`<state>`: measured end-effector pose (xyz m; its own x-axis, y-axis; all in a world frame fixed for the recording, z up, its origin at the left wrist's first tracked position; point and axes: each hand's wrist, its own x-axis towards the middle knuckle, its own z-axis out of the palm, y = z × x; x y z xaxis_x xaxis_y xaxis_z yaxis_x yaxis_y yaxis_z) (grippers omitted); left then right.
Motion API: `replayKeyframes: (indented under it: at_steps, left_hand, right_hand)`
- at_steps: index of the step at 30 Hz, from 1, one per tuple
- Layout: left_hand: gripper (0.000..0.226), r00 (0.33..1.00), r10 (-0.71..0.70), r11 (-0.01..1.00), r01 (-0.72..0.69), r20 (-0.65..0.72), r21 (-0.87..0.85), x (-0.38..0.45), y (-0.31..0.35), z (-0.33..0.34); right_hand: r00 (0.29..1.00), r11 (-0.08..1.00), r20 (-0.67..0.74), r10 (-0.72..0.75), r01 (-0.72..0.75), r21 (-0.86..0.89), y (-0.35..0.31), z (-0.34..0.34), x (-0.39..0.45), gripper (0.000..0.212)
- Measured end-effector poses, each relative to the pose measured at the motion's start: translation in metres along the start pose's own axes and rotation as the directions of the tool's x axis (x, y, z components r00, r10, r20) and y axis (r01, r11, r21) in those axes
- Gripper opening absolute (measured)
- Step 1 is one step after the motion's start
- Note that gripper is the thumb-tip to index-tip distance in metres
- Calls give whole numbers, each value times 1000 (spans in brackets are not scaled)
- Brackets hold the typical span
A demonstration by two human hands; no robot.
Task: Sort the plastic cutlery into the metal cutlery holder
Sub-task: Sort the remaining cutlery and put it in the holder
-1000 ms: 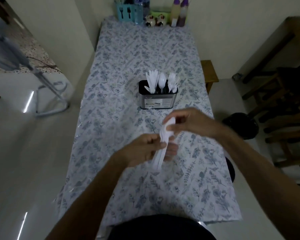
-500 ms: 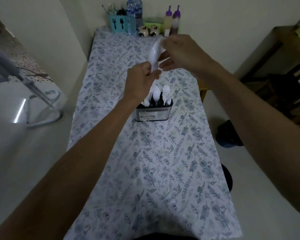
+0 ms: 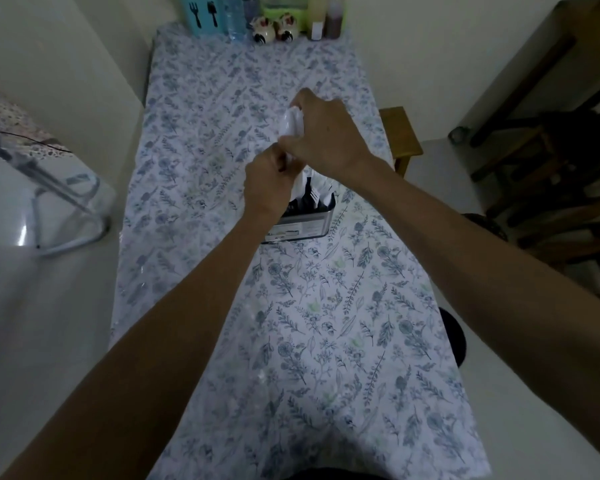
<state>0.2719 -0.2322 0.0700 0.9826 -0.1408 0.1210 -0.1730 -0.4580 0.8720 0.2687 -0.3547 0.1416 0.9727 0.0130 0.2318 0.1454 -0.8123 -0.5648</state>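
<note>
Floral cloth covers the long counter [image 3: 361, 341], with bottles and a blue box at its far end. Near the middle stands the metal cutlery holder [image 3: 305, 225], white pieces upright inside. Directly above it, both hands meet: the left hand [image 3: 267, 183] pinches the lower end of a white plastic spoon [image 3: 289, 123], and the right hand [image 3: 326, 136] grips its upper part.

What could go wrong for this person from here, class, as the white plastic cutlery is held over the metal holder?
1. Both hands, left hand and right hand, grip one bundle of plastic cutlery; pieces might slip out onto the tablecloth.
2. The hands hide most of the metal cutlery holder, so a piece may land in the wrong compartment.
3. Pressing down could tip the holder.
</note>
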Motion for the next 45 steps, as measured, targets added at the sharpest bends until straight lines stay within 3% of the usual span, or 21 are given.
replayKeyframes:
  at_steps: [6,12,19,21,24,27,30,32,34,36,39,42,45]
  left_hand:
    - [15,996,-73,995,70,44,65,8,-12,13]
    - [26,986,-140,976,122,92,179,22,-7,13]
    - [28,985,-132,955,97,107,281,22,-10,4]
    - [29,987,-123,948,86,104,305,19,-10,3]
    - [30,978,-141,942,84,157,324,13,-5,-2]
    - [91,969,-72,950,-5,236,312,1,-4,-11]
    - [107,988,37,927,-91,152,364,-19,-3,-28]
    - [100,994,16,942,-50,105,331,-39,-7,-45]
    - [92,995,-73,938,44,71,344,-68,-18,-65]
    - [89,979,-200,895,166,40,413,-99,-43,-86]
    - [88,914,-405,813,344,31,471,-145,-94,-122]
    - [77,888,-461,769,402,-5,498,-183,-134,-160]
    - [72,853,-520,721,469,-50,510,-204,-161,-193]
  right_hand:
    - [999,997,23,22,-24,73,23,14,-3,37]
    - [999,994,29,28,-31,103,35,22,-4,34]
    - [988,988,143,64,-83,128,42,25,-10,41]
    - [982,990,184,46,-69,123,43,27,-13,49]
    - [968,994,244,58,-34,-102,46,26,-16,76]
    - [966,981,246,82,-34,-193,46,15,-19,96]
    - [978,976,196,69,-26,-216,44,12,-29,102]
    - [996,983,87,14,2,-182,39,16,-45,91]
    - [996,990,-66,-67,58,-130,30,22,-68,65]
    - [985,990,-131,-113,101,-96,20,36,-99,43]
    - [993,992,-39,-116,113,-51,8,74,-143,28]
    - [985,999,168,-28,34,-33,-4,119,-167,27]
    - [927,991,354,127,-136,2,-18,157,-178,32]
